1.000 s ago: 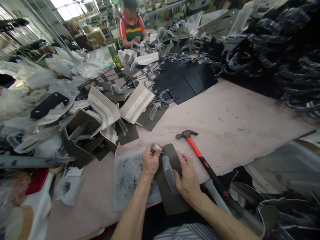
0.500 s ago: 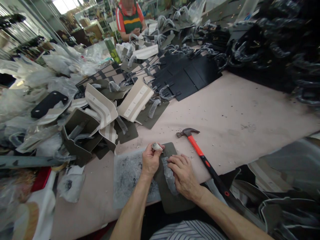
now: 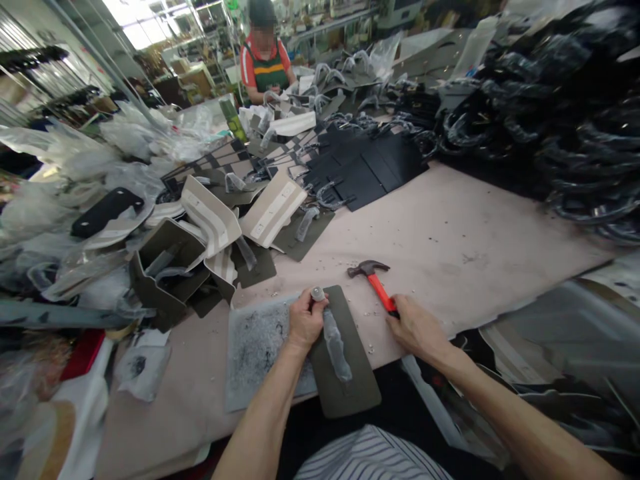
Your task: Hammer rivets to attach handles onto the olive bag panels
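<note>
My left hand (image 3: 306,321) is closed around a short, pale cylindrical tool (image 3: 317,293), its round end facing up, at the top edge of a dark olive bag panel (image 3: 353,353). A handle wrapped in clear plastic (image 3: 336,347) lies along that panel. The panel rests partly on a translucent grey board (image 3: 255,347) and overhangs the table's front edge. To the right, my right hand (image 3: 416,328) is wrapped around the grip of a claw hammer (image 3: 379,288) with a red and black handle. The hammer's head lies at or just above the table; I cannot tell which.
Beige and olive bag panels (image 3: 210,220) are heaped at the left, beside plastic bags (image 3: 45,200). Black panels (image 3: 370,163) and wrapped black handles (image 3: 590,153) lie behind and right. Small metal bits are scattered on the table (image 3: 400,233). A co-worker (image 3: 265,60) sits across.
My right hand has left the wrapped handle on the panel, moved right and taken hold of the hammer. The left hand still holds the pale tool, now more upright.
</note>
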`<action>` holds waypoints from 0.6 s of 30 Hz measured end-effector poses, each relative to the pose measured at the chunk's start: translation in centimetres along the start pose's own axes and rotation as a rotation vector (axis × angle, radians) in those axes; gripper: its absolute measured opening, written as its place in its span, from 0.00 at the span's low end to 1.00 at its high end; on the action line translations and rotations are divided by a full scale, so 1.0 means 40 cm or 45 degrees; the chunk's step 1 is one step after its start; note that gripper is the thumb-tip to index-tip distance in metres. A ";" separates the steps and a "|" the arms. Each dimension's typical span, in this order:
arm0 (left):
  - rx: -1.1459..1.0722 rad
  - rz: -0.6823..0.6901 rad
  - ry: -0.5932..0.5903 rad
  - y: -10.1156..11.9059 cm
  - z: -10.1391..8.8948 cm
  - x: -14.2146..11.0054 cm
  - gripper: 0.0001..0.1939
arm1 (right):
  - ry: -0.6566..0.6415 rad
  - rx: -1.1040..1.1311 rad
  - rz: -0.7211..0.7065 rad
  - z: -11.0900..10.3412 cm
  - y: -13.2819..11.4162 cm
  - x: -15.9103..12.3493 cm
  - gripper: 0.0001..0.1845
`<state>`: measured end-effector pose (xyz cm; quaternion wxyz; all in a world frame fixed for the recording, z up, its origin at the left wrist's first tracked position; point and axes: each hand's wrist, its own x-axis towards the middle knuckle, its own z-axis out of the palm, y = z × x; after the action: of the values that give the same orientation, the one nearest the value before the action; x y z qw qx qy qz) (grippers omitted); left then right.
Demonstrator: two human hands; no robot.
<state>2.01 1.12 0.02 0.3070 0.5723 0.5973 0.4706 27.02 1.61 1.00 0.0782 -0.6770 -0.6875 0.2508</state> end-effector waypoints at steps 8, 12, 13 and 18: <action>0.004 0.081 -0.046 -0.008 -0.006 -0.007 0.07 | -0.478 1.162 0.369 -0.151 -0.129 -0.023 0.10; 0.019 0.091 -0.058 -0.012 -0.009 -0.010 0.07 | 0.168 0.552 -0.311 -0.180 -0.183 -0.059 0.18; 0.025 0.089 -0.058 -0.014 -0.009 -0.011 0.07 | 0.219 0.361 -0.433 -0.180 -0.187 -0.065 0.17; 0.015 0.072 -0.053 -0.025 -0.008 -0.013 0.06 | 0.019 -0.153 -0.606 -0.241 -0.224 -0.078 0.12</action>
<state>1.43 0.66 -0.85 0.3027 0.6004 0.5772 0.4634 23.57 1.26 14.08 0.0998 -0.5013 -0.8407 0.1789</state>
